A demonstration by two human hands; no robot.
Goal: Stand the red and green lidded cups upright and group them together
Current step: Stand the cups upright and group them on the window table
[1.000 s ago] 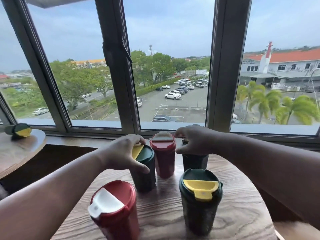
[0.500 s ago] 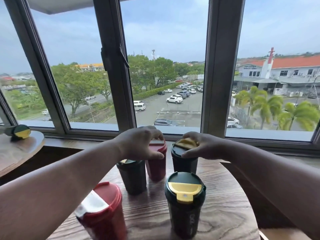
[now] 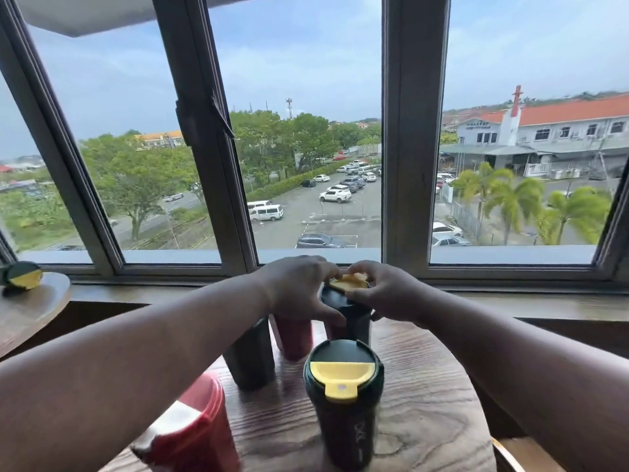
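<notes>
Several lidded cups stand upright on a round wooden table. Nearest me is a dark green cup with a yellow flap. A red cup with a white flap stands at the front left, partly behind my left forearm. Further back are another dark green cup and a red cup, their lids hidden by my left arm and hand. My left hand and my right hand both hold the lid of the far green cup, fingertips meeting at its yellow flap.
A second wooden table at the left carries one green cup with a yellow flap lying on its side. A window sill and tall window frames run just behind the round table. A chair edge shows at the bottom right.
My left hand has left the green cup, passed over the red cup's lid and reached right to the far green cup. My right hand stays on that cup. The view has tilted upward.
</notes>
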